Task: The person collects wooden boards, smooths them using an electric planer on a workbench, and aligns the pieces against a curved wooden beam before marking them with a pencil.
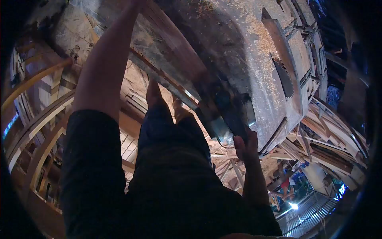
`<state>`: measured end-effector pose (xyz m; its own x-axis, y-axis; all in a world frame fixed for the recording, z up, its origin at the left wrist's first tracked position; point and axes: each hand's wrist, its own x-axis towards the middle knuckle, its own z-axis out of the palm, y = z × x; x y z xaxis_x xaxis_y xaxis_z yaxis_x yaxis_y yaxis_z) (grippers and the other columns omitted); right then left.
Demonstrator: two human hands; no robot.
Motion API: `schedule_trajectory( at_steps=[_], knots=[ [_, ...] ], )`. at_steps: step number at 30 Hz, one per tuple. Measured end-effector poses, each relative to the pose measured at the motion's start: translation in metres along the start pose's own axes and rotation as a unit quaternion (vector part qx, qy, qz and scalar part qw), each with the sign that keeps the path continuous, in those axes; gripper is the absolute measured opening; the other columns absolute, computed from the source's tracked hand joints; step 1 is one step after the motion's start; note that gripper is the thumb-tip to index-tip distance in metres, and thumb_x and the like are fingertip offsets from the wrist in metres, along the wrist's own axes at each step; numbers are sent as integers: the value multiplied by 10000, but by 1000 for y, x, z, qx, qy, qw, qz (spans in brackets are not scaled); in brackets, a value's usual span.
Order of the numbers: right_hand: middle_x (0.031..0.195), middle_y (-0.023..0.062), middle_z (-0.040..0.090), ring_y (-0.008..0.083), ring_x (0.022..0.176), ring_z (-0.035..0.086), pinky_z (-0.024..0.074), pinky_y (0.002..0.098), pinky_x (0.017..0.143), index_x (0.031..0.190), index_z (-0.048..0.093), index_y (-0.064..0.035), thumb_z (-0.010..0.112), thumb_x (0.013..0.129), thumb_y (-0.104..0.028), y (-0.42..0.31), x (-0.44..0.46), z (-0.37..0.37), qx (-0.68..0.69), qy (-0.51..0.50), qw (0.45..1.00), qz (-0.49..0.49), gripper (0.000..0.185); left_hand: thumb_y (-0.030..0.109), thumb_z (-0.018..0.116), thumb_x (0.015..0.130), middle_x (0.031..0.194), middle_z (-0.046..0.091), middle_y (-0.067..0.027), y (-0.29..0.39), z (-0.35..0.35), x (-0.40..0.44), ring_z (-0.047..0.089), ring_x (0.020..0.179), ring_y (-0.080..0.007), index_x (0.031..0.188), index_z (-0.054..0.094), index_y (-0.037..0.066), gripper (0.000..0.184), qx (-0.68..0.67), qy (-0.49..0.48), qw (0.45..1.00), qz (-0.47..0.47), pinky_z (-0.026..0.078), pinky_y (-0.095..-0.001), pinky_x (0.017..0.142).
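Note:
My right hand [247,146] is closed around the rear handle of a dark power tool that looks like an electric hand planer [227,107]. The tool's front end lies at the near end of a long reddish-brown board [175,38], and light glints off its side. The board runs diagonally away along the worktable's edge. On the left, my left forearm [104,67] reaches up over the near end of the worktable; its hand is cut off by the top edge of the view.
Pale wood shavings [258,36] are scattered over the worktable [234,24]. A toothed saw blade [283,77] sticks up beside a wooden strip [284,47]. Stacked timber [322,135] lies to the right, and curved wooden pieces [39,123] stand to the left. My feet [179,109] are below.

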<state>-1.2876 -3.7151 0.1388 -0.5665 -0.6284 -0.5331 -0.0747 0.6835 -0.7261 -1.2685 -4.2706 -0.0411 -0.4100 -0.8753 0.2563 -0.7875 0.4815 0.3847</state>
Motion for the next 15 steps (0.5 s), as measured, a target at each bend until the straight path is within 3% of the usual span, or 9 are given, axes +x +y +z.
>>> schedule_trajectory(
  at_steps=[2,5,8,11,15],
  knots=[
    [727,34,639,98,663,577,493,326,615,1233,650,58,760,900,-412,-18,11,-2,35,-49,995,81,586,430,736,848,1254,535,-308,1,-1,0,614,1105,-463,1563,311,43,917,-3,1,1000,-2,508,-562,957],
    [706,50,634,98,656,591,500,320,610,1259,633,64,764,906,-347,-2,17,11,-115,20,993,-9,557,434,733,851,1261,538,-305,0,-5,-2,612,1114,-460,1560,319,42,910,-5,2,1000,-8,506,-561,964],
    [672,42,610,90,626,576,497,316,585,1276,611,67,753,915,-329,-33,34,24,32,13,999,35,554,437,731,853,1269,540,-302,2,-4,-1,611,1123,-457,1556,328,41,902,-11,0,1000,-15,503,-559,970],
    [678,19,617,82,603,569,487,308,557,1292,585,67,738,926,-316,-48,55,28,-17,-34,998,50,552,440,728,855,1277,542,-300,2,-4,-4,609,1132,-454,1552,337,40,894,-16,-3,1000,-22,501,-558,977],
    [713,15,650,75,610,589,485,291,552,1328,558,63,725,935,-312,-84,84,44,46,-35,998,38,569,445,725,858,1287,546,-296,2,-3,-5,607,1144,-450,1547,349,38,884,-24,-7,999,-31,497,-556,986]
  ],
)
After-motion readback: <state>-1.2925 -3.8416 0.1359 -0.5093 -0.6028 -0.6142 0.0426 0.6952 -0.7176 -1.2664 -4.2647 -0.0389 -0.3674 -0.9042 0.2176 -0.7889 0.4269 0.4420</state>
